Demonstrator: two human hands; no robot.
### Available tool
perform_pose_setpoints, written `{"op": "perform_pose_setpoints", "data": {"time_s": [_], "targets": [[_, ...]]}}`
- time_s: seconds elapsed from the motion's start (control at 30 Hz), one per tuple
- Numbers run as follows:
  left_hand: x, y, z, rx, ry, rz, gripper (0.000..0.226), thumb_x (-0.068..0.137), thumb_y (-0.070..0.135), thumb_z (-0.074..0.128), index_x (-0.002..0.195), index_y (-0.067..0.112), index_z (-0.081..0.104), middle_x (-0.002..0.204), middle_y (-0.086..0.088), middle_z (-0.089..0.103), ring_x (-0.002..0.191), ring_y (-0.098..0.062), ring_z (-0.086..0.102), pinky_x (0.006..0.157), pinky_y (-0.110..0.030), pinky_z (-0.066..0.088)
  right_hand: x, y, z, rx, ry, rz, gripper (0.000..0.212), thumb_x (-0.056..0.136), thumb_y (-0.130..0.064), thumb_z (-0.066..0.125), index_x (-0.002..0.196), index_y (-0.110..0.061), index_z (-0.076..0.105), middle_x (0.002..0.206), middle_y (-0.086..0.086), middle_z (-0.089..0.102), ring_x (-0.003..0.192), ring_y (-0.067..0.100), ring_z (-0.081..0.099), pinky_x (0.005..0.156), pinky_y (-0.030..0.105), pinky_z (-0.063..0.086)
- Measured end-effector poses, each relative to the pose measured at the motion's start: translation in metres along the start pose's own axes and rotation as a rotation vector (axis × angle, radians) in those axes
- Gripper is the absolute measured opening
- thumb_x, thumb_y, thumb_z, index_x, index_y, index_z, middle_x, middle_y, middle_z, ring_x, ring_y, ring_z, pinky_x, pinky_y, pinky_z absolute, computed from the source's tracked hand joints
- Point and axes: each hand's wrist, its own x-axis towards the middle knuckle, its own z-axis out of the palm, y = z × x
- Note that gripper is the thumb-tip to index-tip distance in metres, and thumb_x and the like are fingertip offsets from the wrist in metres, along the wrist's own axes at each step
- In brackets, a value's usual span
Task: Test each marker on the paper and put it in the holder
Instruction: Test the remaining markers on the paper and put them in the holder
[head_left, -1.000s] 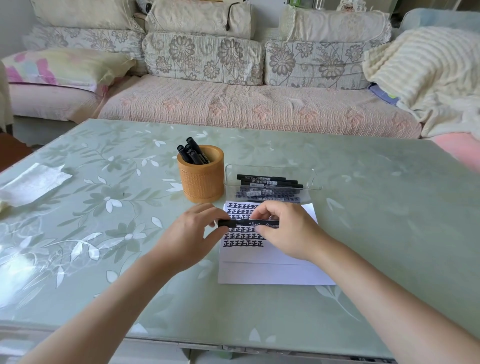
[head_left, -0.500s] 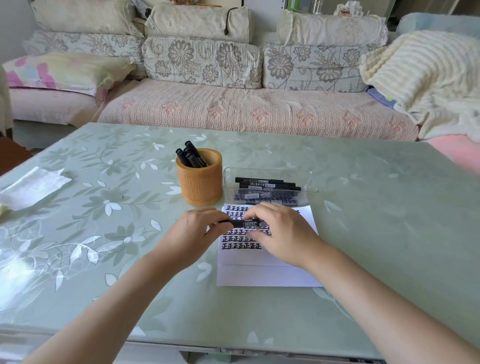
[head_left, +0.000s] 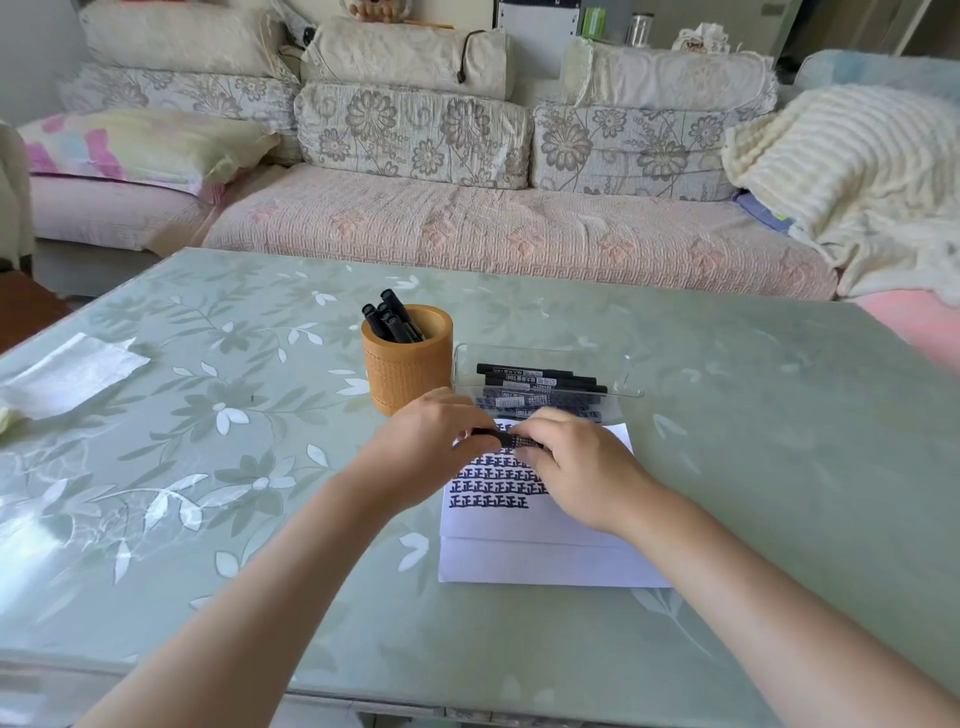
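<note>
Pinching the marker (head_left: 519, 441) by its ends above the paper (head_left: 545, 556), left hand (head_left: 431, 447) and right hand (head_left: 582, 467) should work straight along its length (no sideways twist).

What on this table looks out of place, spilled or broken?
Nothing stands out. The paper lies flat, the holder stands upright with markers leaning inside, and more markers lie side by side in the clear tray. The left hand and right hand hold one marker over the paper.
</note>
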Motion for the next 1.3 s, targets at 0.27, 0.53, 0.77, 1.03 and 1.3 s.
{"op": "perform_pose_setpoints", "data": {"time_s": [0.27, 0.53, 0.77, 1.03, 1.3], "targets": [[0.035, -0.025, -0.036, 0.050, 0.543, -0.184, 0.021, 0.091, 0.020, 0.059, 0.109, 0.016, 0.067, 0.105, 0.000, 0.056, 0.099, -0.020, 0.047, 0.089, -0.029, 0.039, 0.013, -0.005, -0.010, 0.289, 0.168, 0.075, 0.026, 0.094, -0.013, 0.062, 0.115, -0.026, 0.067, 0.095, -0.008, 0.062, 0.082, 0.006, 0.057, 0.073, 0.013, 0.039], [0.046, -0.069, -0.049, -0.114, 0.438, -0.429, 0.046, 0.088, 0.030, 0.060, 0.133, 0.029, 0.049, 0.131, 0.004, 0.042, 0.122, -0.019, 0.041, 0.100, -0.033, 0.038, 0.109, -0.049, -0.048, 0.449, 0.401, 0.021, 0.009, 0.089, -0.019, 0.069, 0.092, -0.025, 0.064, 0.089, -0.005, 0.071, 0.086, 0.015, 0.067, 0.082, 0.032, 0.053], [0.049, -0.079, -0.044, -0.160, 0.377, -0.435, 0.058, 0.089, 0.019, 0.060, 0.143, 0.022, 0.038, 0.138, 0.000, 0.045, 0.127, -0.019, 0.044, 0.099, -0.025, 0.031, 0.167, -0.068, -0.032, 0.354, 0.241, 0.078, 0.008, 0.083, -0.020, 0.074, 0.088, -0.025, 0.069, 0.090, -0.002, 0.075, 0.087, 0.015, 0.071, 0.088, 0.041, 0.057], [0.054, -0.081, -0.040, -0.232, 0.460, -0.343, 0.048, 0.095, 0.013, 0.055, 0.141, 0.023, 0.046, 0.129, 0.002, 0.053, 0.111, -0.011, 0.049, 0.085, -0.011, 0.030, 0.165, -0.068, -0.017, -0.106, 0.020, 0.101, 0.015, 0.090, -0.040, 0.062, 0.095, -0.033, 0.074, 0.110, 0.005, 0.063, 0.119, 0.029, 0.043, 0.095, 0.041, 0.039], [0.060, -0.075, -0.030, 0.133, 0.297, -0.211, 0.046, 0.095, 0.044, 0.037, 0.129, 0.024, 0.060, 0.129, 0.002, 0.054, 0.116, -0.024, 0.046, 0.090, -0.042, 0.046, 0.152, -0.040, -0.027, 0.031, -0.016, -0.015, 0.019, 0.099, -0.026, 0.054, 0.104, -0.019, 0.070, 0.109, 0.002, 0.057, 0.097, 0.015, 0.053, 0.084, 0.029, 0.038]]}}
